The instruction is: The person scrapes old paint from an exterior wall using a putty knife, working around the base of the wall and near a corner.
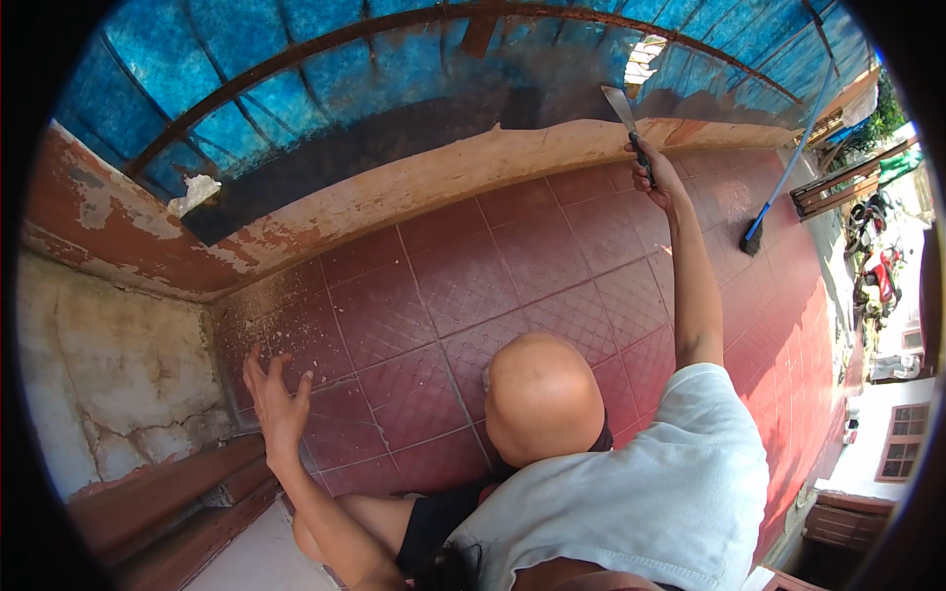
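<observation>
Here's our R hand [658, 177] clenched round a putty knife [621, 105], blade up by the blue sheeting's [345, 77] dark lower band; contact, we can't tell. Our L hand [282, 406]: empty, fingers spread above red floor tiles [463, 281], nr pale flakes [296, 335]. Blue-handled broom [754, 239] tilts off to our R.

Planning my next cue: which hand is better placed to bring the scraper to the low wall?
Probably the right hand: it grips the scraper, arm stretched toward the low wall. The left hand looks empty, fingers spread.
</observation>
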A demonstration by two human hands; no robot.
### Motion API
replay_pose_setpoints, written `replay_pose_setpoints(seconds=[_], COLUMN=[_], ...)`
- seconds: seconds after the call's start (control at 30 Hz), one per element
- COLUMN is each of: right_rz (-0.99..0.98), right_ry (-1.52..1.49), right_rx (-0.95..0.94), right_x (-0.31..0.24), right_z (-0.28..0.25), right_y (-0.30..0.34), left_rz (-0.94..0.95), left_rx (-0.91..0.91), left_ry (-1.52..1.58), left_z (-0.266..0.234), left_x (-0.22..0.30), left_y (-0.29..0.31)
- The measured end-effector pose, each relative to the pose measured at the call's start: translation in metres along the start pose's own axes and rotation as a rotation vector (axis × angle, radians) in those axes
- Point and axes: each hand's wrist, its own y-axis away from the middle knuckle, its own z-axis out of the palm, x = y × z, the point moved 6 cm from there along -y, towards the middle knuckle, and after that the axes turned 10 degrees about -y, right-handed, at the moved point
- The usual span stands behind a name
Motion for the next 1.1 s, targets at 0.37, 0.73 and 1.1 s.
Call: replay_pose_setpoints(seconds=[0.37, 0.73, 1.1], right_rz=[0.019, 0.022, -0.035], right_ry=[0.004, -0.003, -0.041], right_rx=[-0.012, 0.009, 0.066], right_x=[0.002, -0.01, 0.018], right_z=[0.001, -0.003, 0.042], right_y=[-0.002, 0.011, 0.026], left_rz=[0.005, 0.026, 0.006], left_rx=[-0.017, 0.026, 0.057], left_ry=[-0.009, 0.0, 0.033], left_z=[0.002, -0.004, -0.023], left_x=[-0.001, -0.015, -0.018], left_y=[0.0, 0.008, 0.014])
